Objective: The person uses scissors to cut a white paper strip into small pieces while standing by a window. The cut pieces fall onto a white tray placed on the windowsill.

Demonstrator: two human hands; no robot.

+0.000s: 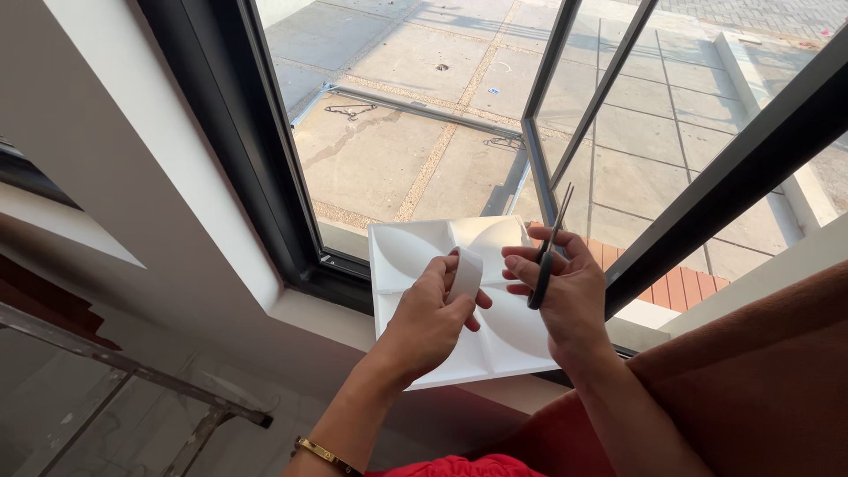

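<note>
**Two hands, one strip, one pair of scissors at the open window**

Stood at a window sill [327, 314], white and narrow, running from near left toward far right. Bounded on the far side by a dark metal window frame [265, 168], the sash swung outward over paved ground [389, 150] well below. Little spare room on the sill: overhung at its near edge by one white square panel [415, 256], moulded in raised curved leaf shapes, smooth and matt. Open air beyond the panel's far edge.

Left hand [428, 322] held above the panel's middle, fingers pinched narrow on one small white strip [465, 274], flat and paper-like, upright between thumb and forefinger. Right hand [570, 300] just beside it on the right, fingers closed around one pair of black-handled scissors [548, 256], thin blades together and pointing away toward the glass. Fingertips of both hands near each other, the strip between them.

One gold bangle [322, 455] on the left wrist. Rust-orange cloth [760, 380] at near right, a grey metal stand [132, 380] low at near left.
</note>
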